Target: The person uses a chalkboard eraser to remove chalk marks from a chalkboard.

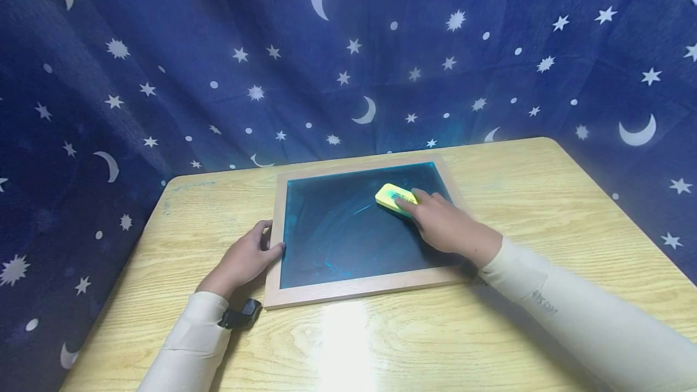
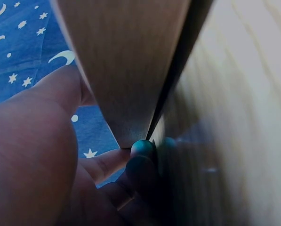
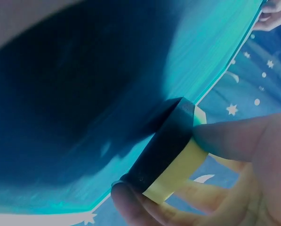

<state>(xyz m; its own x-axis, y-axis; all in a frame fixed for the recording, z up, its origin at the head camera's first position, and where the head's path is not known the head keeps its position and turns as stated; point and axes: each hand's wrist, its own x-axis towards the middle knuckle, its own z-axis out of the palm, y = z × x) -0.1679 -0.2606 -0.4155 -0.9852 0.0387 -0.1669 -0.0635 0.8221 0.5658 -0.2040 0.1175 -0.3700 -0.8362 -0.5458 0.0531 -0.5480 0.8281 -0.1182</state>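
A chalkboard [image 1: 332,228] with a pale wooden frame lies on the table, faint chalk streaks across its dark surface. My right hand [image 1: 446,225] grips a yellow block eraser [image 1: 388,196] over the board's upper right part. In the right wrist view, thumb and fingers pinch the sides of the eraser [image 3: 175,162], and its dark felt faces the board. At the board's left side, my left hand [image 1: 245,259] holds the frame, thumb over its top. The left wrist view shows the frame's edge [image 2: 124,70] between thumb and fingers, with fingertips [image 2: 142,149] by its lower edge.
The light wood-grain table [image 1: 414,337] extends around the board, with a bright glare near its front. Behind it hangs a dark blue curtain [image 1: 294,29] with moons and stars. A black wrist device [image 1: 242,314] sits on the left wrist, close to the frame's lower left corner.
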